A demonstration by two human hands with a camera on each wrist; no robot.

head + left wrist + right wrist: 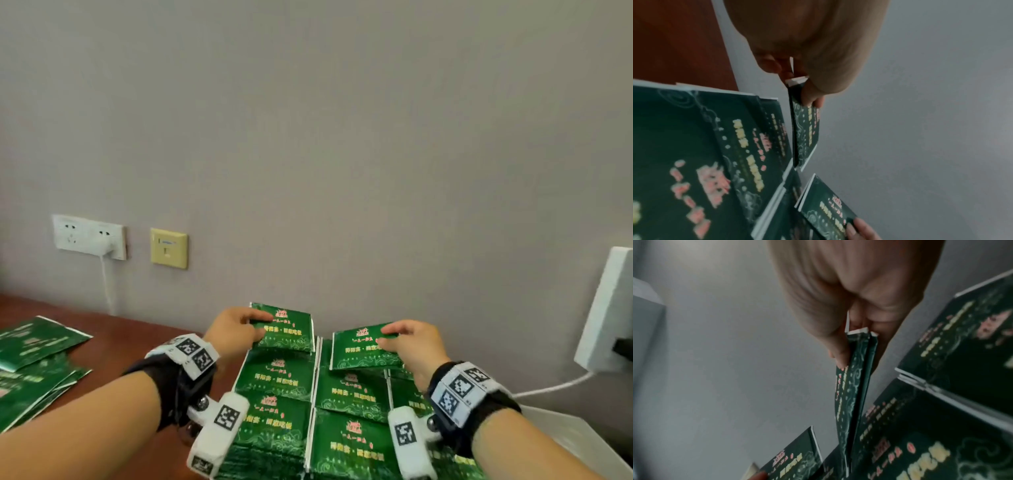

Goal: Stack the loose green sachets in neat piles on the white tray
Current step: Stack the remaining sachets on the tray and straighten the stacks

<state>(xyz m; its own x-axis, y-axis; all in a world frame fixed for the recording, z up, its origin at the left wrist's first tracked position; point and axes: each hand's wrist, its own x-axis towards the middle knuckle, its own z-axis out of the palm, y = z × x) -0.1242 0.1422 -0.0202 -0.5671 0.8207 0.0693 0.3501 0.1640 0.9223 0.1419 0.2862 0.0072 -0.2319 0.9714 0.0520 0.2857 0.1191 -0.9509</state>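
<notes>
A person's left hand pinches a flat green foil sachet with gold and red lettering by its left edge, thumb on top and fingers curled beneath, holding it just above the far left pile. The right hand pinches a second matching green sachet by its right edge in the same way, above the far middle pile; the right wrist view suggests it may be more than one sachet, pressed together. Below both hands, neat piles of green sachets sit in rows, packed edge to edge. The white tray shows only as a pale rim at the lower right. More loose green sachets lie scattered on the reddish-brown wooden table to the left. Behind, a grey wall carries a white double socket with a plug and a cream switch plate.
</notes>
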